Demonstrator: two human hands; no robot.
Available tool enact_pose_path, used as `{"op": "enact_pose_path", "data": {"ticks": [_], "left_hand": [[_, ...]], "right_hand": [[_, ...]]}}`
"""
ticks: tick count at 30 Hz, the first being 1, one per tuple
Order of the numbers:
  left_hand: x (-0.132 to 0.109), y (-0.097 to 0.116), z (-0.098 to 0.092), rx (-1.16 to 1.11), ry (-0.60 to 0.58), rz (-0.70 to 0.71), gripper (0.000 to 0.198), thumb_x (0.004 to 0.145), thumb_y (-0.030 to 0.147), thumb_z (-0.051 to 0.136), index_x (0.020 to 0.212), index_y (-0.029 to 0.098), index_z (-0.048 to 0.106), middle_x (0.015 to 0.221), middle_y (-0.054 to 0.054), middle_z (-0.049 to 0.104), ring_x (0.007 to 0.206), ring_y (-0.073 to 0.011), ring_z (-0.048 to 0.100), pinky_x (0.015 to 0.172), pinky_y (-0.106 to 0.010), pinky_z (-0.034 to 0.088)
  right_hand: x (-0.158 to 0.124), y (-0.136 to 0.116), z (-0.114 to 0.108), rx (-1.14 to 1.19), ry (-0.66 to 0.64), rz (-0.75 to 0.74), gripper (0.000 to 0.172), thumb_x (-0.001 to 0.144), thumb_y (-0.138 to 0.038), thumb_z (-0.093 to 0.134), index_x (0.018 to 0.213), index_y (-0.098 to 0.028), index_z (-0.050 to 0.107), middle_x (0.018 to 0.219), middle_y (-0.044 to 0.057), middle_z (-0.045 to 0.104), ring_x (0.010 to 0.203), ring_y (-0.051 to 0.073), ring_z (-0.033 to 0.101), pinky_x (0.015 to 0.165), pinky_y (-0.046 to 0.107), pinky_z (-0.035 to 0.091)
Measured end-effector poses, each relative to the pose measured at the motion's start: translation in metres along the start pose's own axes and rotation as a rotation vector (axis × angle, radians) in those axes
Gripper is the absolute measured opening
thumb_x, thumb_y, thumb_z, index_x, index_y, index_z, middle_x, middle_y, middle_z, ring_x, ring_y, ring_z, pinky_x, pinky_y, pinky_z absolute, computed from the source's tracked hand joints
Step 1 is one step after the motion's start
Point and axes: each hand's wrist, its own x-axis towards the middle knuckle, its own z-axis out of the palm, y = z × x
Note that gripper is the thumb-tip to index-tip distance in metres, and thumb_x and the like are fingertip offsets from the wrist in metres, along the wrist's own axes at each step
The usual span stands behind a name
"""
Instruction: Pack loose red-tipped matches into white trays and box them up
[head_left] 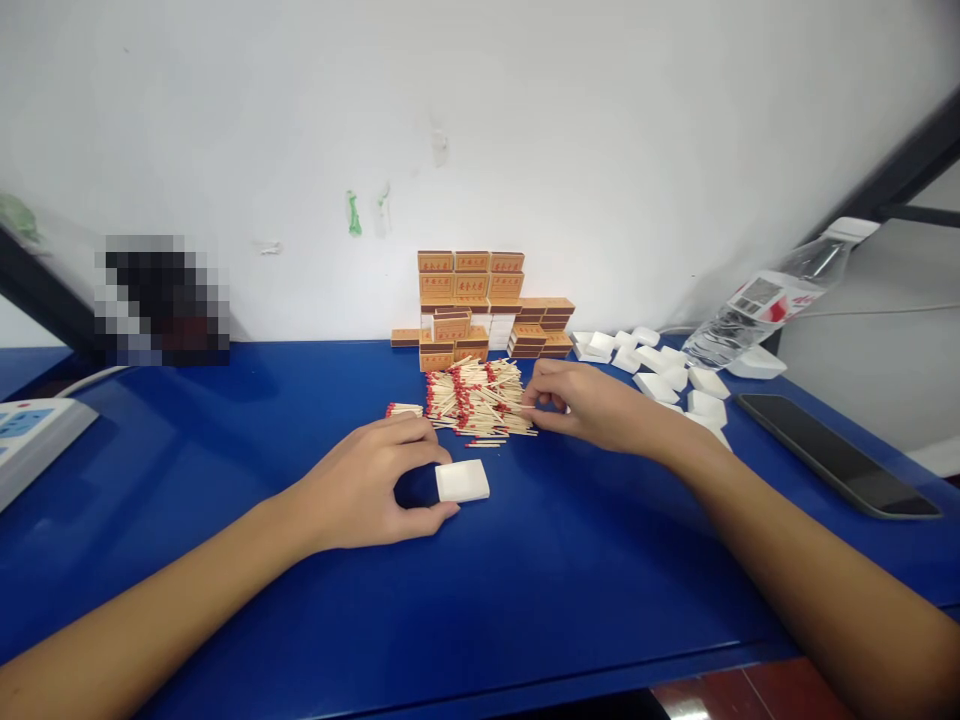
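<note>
Left hand (369,480) curves round the tray (463,481) before the matches (474,402); I can't tell if it grips. Right hand (589,398) pinches at their edge, catch unclear. They're tangled: tugging 1 free could scatter others.

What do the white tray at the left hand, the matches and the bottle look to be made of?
Tray: probably thin card, matte white, judging by its thin, flat walls and lack of shine.
Matches: likely bare wood, from the pale sticks; the red heads' compound can't be told.
Bottle: most likely clear, glossy plastic, being see-through with bright highlights.
</note>
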Motion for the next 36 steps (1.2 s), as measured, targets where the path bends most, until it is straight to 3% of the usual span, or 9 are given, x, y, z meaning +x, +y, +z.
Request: {"op": "enact_pose_path", "data": {"ticks": [9,16,22,31,36], "left_hand": [[0.000,0.000,0.001,0.002,-0.001,-0.007,0.028,0.087,0.037,0.076,0.111,0.023,0.077,0.103,-0.005,0.072,0.095,-0.0223,0.068,0.087,-0.038,0.056],[0.000,-0.001,0.002,0.013,0.031,-0.005,0.030,0.086,0.040,0.078,0.109,0.022,0.077,0.102,-0.006,0.072,0.094,-0.0228,0.069,0.094,-0.041,0.056],[0.001,-0.002,0.002,0.008,0.043,0.005,0.026,0.087,0.042,0.077,0.102,0.021,0.075,0.097,-0.006,0.070,0.091,-0.0225,0.067,0.084,-0.038,0.056],[0.002,-0.002,0.003,-0.007,0.050,0.005,0.027,0.087,0.042,0.077,0.102,0.020,0.075,0.097,-0.005,0.070,0.089,-0.0210,0.067,0.081,-0.038,0.055],[0.002,-0.001,0.004,0.001,0.057,0.011,0.025,0.088,0.041,0.077,0.099,0.019,0.076,0.095,-0.006,0.070,0.088,-0.0214,0.066,0.081,-0.038,0.056]], "right_hand": [[-0.002,-0.006,-0.007,0.027,0.094,0.002,0.023,0.101,-0.036,0.058,0.088,-0.019,0.066,0.087,0.004,0.057,0.075,0.017,0.053,0.068,0.030,0.040],[-0.007,-0.051,-0.001,0.204,0.053,-0.093,0.022,0.103,-0.036,0.060,0.094,-0.020,0.070,0.091,0.004,0.061,0.077,0.016,0.055,0.068,0.029,0.041],[-0.010,-0.082,0.014,0.167,-0.053,-0.138,0.012,0.103,-0.024,0.062,0.100,-0.018,0.071,0.102,0.006,0.065,0.081,0.015,0.061,0.071,0.029,0.044],[-0.011,-0.084,0.015,0.112,-0.060,-0.133,0.015,0.103,-0.024,0.062,0.110,-0.017,0.073,0.107,0.007,0.065,0.086,0.018,0.064,0.074,0.031,0.045],[-0.010,-0.086,0.016,0.116,-0.094,-0.119,0.013,0.103,-0.020,0.060,0.100,-0.017,0.073,0.100,0.006,0.064,0.082,0.016,0.061,0.071,0.029,0.043]]}}
